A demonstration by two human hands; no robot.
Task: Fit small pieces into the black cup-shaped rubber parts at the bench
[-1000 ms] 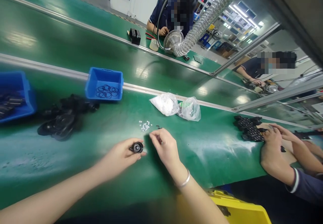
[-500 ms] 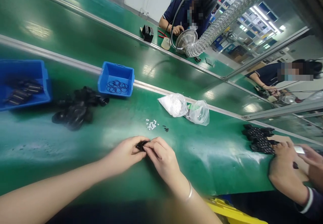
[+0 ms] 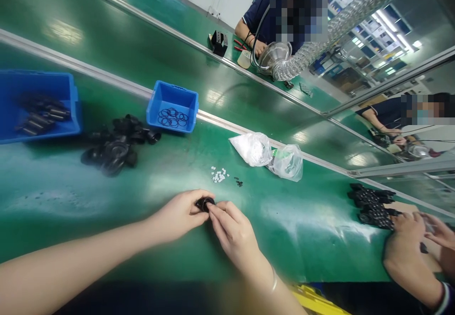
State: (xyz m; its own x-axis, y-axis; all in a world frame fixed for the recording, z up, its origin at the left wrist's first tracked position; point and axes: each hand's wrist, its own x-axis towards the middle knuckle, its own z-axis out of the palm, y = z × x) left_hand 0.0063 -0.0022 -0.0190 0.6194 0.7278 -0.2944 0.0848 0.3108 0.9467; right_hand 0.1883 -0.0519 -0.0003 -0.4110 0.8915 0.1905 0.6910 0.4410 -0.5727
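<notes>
A: Where is the black part (image 3: 205, 204) located?

B: It is held on the near side of the white pieces (image 3: 218, 175), which are taken as the landmark.

A: What is recorded for the hands?

B: By the left hand (image 3: 186, 213), the black part is gripped between thumb and fingers, its round opening exposed. The thumb and fingertips of the right hand (image 3: 232, 229) are set close together at that opening; whether anything small is pinched there cannot be told, as sight is blocked by the fingers.

A: Which step is judged to be in hand?

B: Fine fingertip work at the opening is judged to be under way. Its completion cannot be confirmed.

A: What is called for by the next move?

B: A firm left grip and light, well-centred right fingertip pressure are judged necessary.

A: What else is noted?

B: Small black pieces (image 3: 239, 182) are found just right of the white pieces. Beyond the white pieces, to the left, thin black rings (image 3: 173, 117) are contained in a small blue bin (image 3: 176, 96).
</notes>
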